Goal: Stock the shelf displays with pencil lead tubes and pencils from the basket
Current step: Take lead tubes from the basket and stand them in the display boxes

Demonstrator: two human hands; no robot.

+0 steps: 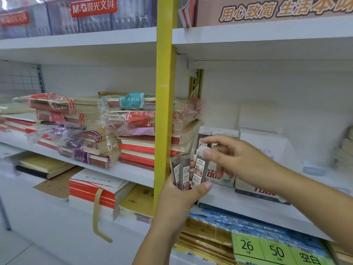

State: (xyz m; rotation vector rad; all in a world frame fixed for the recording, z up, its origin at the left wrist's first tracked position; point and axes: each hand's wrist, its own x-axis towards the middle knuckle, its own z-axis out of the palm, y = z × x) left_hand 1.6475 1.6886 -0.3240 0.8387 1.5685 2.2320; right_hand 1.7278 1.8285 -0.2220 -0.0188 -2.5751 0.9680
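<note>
White shelving (248,204) stands behind; the left hand (177,199) grips a bunch of clear flat pencil lead tubes (185,174), the right hand (242,161) pinching one tube's top.

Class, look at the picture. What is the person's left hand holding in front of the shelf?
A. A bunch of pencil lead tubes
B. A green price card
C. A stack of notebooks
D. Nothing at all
A: the left hand grips several pencil lead tubes standing upright in its fingers, while the right hand pinches the top of one.
</note>
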